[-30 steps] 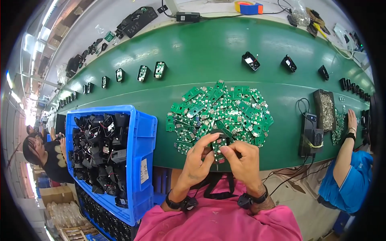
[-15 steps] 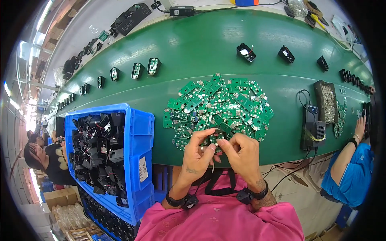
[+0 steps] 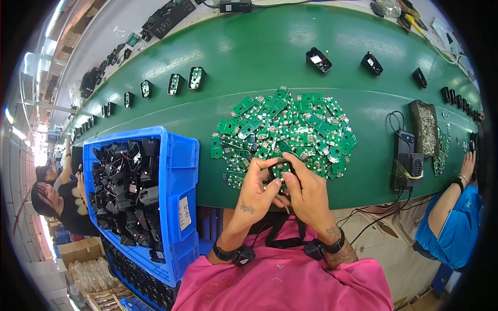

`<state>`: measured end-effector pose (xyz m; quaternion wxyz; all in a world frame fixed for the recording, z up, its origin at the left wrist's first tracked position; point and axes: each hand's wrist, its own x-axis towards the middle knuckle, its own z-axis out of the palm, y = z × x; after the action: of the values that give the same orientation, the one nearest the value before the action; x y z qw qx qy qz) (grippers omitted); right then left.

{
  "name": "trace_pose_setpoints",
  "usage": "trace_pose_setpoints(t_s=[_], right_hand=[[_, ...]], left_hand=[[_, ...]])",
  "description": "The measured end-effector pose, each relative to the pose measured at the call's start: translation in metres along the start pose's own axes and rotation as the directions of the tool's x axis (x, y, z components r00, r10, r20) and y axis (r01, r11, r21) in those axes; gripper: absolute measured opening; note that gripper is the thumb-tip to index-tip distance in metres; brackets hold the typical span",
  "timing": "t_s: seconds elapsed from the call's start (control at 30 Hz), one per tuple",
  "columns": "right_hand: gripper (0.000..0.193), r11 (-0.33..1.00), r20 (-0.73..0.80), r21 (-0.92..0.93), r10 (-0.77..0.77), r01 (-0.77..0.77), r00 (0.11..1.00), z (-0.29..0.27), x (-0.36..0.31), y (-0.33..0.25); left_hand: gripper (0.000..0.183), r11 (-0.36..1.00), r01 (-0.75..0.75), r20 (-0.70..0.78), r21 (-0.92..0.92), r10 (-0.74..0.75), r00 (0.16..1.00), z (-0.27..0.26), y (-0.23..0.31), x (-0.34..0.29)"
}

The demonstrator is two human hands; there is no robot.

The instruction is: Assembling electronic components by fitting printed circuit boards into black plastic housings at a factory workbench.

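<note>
1. Best to cradle the black case (image 3: 284, 161) from below and press evenly with both thumbs (image 3: 292, 182) near the edges of the board (image 3: 279, 168), sparing its small parts.
2. Clasped between left grip (image 3: 257, 192) and right grip (image 3: 307, 187), thumbs on top: case with board; full seating impossible to tell.
3. Just beyond, on the bench (image 3: 373, 129): heap of loose boards (image 3: 290, 129).
4. Farther, toward the left: board-filled cases (image 3: 196, 78).

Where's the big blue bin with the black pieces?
In the head view, the blue bin is on the left, left of the green board pile and the left hand.
</note>
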<state>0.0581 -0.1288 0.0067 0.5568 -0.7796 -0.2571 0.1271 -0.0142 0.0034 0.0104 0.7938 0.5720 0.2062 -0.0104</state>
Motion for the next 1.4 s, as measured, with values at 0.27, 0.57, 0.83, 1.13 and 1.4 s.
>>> trace_pose_setpoints(t_s=[0.27,0.57,0.83,1.13,1.4], right_hand=[[0.033,0.983,0.136,0.093,0.145,-0.158,0.98,0.003,-0.002,0.0],[0.03,0.989,0.019,0.121,0.084,-0.086,0.996,0.006,-0.004,-0.007],[0.036,0.98,0.045,0.12,0.157,-0.161,0.987,-0.001,0.012,-0.012],[0.034,0.999,0.016,-0.038,0.019,-0.018,1.0,-0.036,0.029,-0.032],[0.043,0.834,-0.159,-0.548,-0.176,0.062,0.971,-0.072,0.123,0.009]], left_hand=[[0.038,0.998,-0.025,-0.03,0.06,0.027,0.999,-0.002,0.001,-0.004],[0.038,0.94,-0.267,-0.017,0.214,0.276,0.961,0.001,-0.012,-0.004],[0.038,0.97,-0.166,-0.035,0.179,0.175,0.984,0.0,0.02,0.012],[0.03,0.756,-0.153,-0.216,0.636,0.365,0.905,-0.091,0.092,0.186],[0.025,0.577,0.024,-0.294,0.817,0.38,0.877,-0.134,0.092,0.237]])
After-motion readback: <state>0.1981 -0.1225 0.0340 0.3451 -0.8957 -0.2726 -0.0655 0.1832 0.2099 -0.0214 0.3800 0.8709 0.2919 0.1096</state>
